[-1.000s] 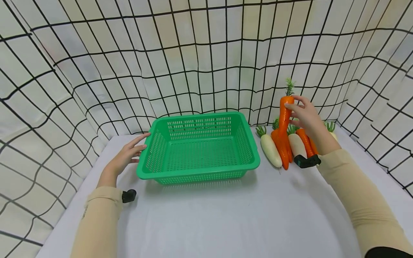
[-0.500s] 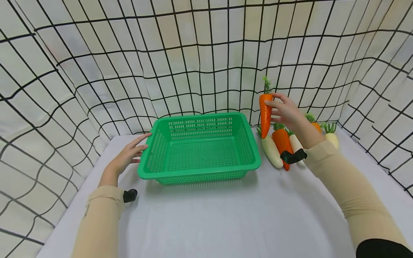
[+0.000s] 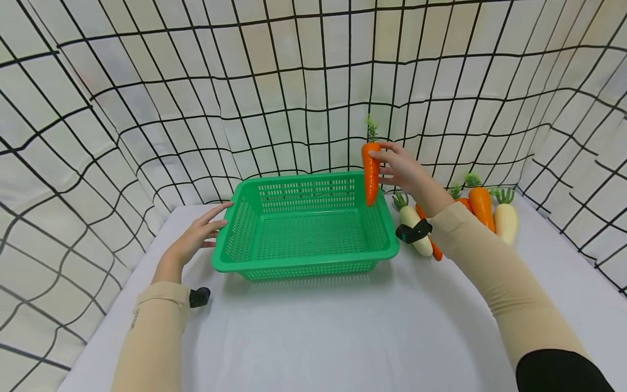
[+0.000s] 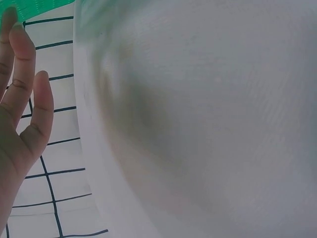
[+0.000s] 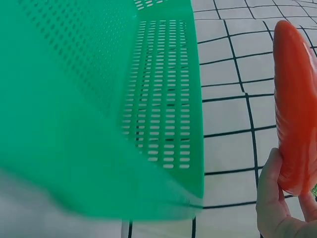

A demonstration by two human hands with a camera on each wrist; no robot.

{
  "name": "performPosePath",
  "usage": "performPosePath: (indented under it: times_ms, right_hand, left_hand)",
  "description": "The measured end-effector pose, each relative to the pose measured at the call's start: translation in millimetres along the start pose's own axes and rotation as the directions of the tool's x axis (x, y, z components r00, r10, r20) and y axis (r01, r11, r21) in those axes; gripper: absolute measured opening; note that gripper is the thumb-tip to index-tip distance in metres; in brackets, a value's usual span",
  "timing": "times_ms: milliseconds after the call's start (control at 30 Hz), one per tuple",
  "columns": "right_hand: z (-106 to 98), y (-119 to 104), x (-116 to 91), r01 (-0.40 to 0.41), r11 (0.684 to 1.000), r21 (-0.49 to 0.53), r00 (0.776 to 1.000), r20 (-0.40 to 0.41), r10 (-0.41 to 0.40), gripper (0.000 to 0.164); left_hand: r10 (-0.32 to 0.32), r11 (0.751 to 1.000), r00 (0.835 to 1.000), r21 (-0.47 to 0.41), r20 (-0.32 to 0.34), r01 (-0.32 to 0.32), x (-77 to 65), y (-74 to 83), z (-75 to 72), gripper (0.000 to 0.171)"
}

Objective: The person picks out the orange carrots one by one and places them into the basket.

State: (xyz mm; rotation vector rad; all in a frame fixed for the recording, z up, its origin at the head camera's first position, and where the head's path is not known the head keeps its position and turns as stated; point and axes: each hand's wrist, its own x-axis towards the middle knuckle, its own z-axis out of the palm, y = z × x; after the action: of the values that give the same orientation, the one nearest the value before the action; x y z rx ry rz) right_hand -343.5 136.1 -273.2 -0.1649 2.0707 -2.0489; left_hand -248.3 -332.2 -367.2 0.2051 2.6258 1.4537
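My right hand [image 3: 403, 167] pinches an orange carrot [image 3: 370, 175] near its leafy top. The carrot hangs tip down and overlaps the right rear rim of the green basket [image 3: 305, 265] in the head view. Its smooth orange body [image 5: 296, 109] fills the right side of the right wrist view, beside the basket's slotted wall [image 5: 163, 99]. At the basket's left rim, my left hand [image 3: 196, 237] rests with fingers extended, fingertips right at the edge. In the left wrist view its fingers [image 4: 22, 69] look relaxed, with a corner of the basket above.
Right of the basket lie a white radish [image 3: 410, 220], more carrots [image 3: 481, 206] and another white radish [image 3: 506, 220], partly behind my right forearm. A black-gridded white backdrop [image 3: 274, 92] rises behind and at both sides. White cloth [image 3: 303, 332] covers the table.
My right hand has carried the carrot leftward from over the vegetable pile to above the basket's right side. My left hand stays at the basket's left rim.
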Motion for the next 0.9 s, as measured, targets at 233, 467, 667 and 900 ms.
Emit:
performPosePath:
  times_ms: [233, 467, 667, 900]
  right_hand:
    - [22, -4, 12, 0.008, 1.0, 0.018, 1.0, 0.013, -0.009, 0.057]
    - [40, 0, 23, -0.011, 0.999, 0.034, 0.999, 0.039, 0.009, 0.056]
    - [56, 8, 34, -0.051, 0.998, 0.02, 0.997, 0.06, 0.05, 0.06]
    - [79, 22, 43, -0.081, 0.996, -0.028, 0.991, 0.102, 0.083, 0.059]
  left_hand:
    - [-0.003, 1.0, 1.0, 0.002, -0.001, 0.003, -0.1, 0.4, -0.6, 0.065]
    - [-0.002, 1.0, 1.0, -0.009, -0.001, 0.002, -0.9, 0.7, -0.2, 0.065]
    - [-0.012, 0.999, 1.0, -0.033, 0.008, 0.012, -1.4, -0.2, 2.3, 0.067]
    - [-0.027, 0.999, 0.999, -0.016, 0.023, 0.028, -1.2, 0.9, 1.3, 0.067]
